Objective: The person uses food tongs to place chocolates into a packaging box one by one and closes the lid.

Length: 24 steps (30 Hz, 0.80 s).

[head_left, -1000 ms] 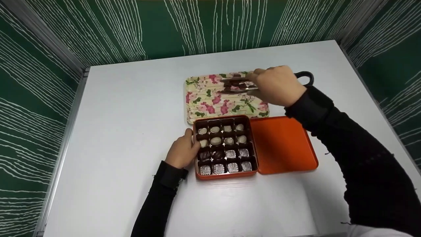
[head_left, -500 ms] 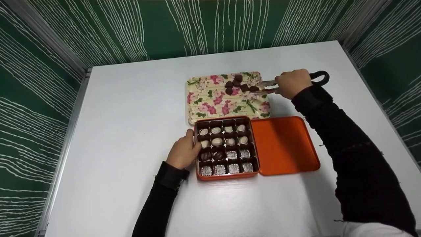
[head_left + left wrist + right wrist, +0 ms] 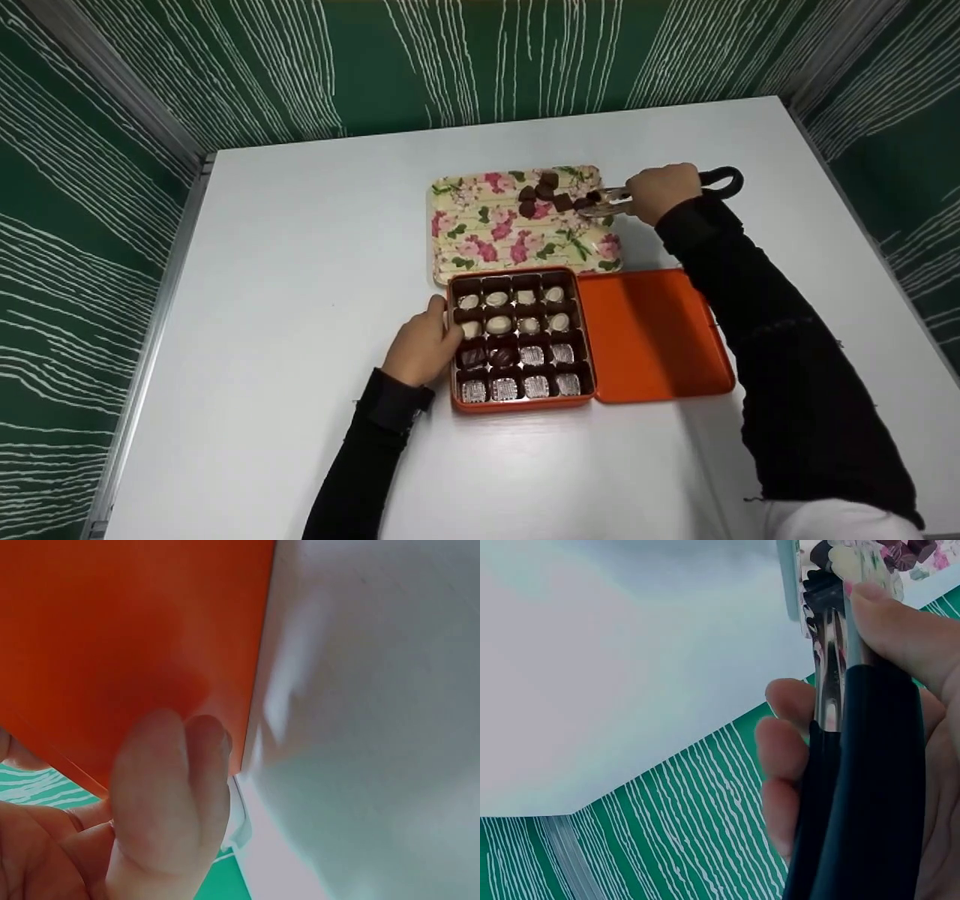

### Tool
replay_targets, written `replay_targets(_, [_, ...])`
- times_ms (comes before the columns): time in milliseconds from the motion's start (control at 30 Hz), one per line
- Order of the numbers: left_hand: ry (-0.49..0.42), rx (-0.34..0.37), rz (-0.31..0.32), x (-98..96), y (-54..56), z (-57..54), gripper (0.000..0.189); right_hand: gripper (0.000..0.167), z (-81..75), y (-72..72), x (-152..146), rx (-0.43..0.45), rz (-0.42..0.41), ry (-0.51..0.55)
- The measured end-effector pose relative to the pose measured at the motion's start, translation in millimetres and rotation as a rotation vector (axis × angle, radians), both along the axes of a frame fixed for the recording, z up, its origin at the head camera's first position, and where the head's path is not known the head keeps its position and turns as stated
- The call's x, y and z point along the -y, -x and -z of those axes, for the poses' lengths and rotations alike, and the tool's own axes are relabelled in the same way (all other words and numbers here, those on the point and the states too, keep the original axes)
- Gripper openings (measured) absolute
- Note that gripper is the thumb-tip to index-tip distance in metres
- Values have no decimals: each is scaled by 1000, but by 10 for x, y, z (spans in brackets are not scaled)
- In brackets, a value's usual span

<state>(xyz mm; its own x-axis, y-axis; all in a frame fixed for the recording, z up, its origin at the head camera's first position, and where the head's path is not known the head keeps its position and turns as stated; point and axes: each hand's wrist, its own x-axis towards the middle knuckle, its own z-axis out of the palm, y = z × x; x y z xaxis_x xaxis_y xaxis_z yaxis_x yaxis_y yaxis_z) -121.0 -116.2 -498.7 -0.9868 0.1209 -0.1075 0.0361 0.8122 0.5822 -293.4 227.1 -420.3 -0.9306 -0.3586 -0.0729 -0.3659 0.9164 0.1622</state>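
My left hand (image 3: pixel 421 345) grips the left wall of an orange chocolate box (image 3: pixel 525 406), thumb over the rim; in the left wrist view its fingers (image 3: pixel 161 787) press the orange outer side. Several pale chocolates (image 3: pixel 498 324) fill the box's two far rows. Two dark ones (image 3: pixel 502 357) sit in the third row, beside silvery-looking compartments. My right hand (image 3: pixel 664 191) holds metal tongs (image 3: pixel 613 208) by their black handles (image 3: pixel 881 780). Their tips are over the right side of a floral tray (image 3: pixel 480 232), by the rightmost of several dark chocolates (image 3: pixel 545 192). Whether they pinch one, I cannot tell.
The orange lid (image 3: pixel 645 337) lies flat against the box's right side, under the right forearm's shadow. Behind the box, the tray's near edge meets it. Green walls with white streaks (image 3: pixel 390 67) enclose the white table (image 3: pixel 300 247).
The tongs first hid the dark chocolates, then moved right, uncovering them. Since half a second ago the right hand has shifted only slightly. The left hand stays on the box.
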Motion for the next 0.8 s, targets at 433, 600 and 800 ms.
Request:
replay_targets(433, [1,8,1,-9,4,1,33,19,-42,-77,-17,38,-4,24])
replay_targets(600, [-3,6,-4,-7,1,13,30,18,-52,-141,-52,60,-36,9])
replay_targets(800, [-9,-4,2,-6,1,6,26,19,-37,-263,-92,22,-107,12])
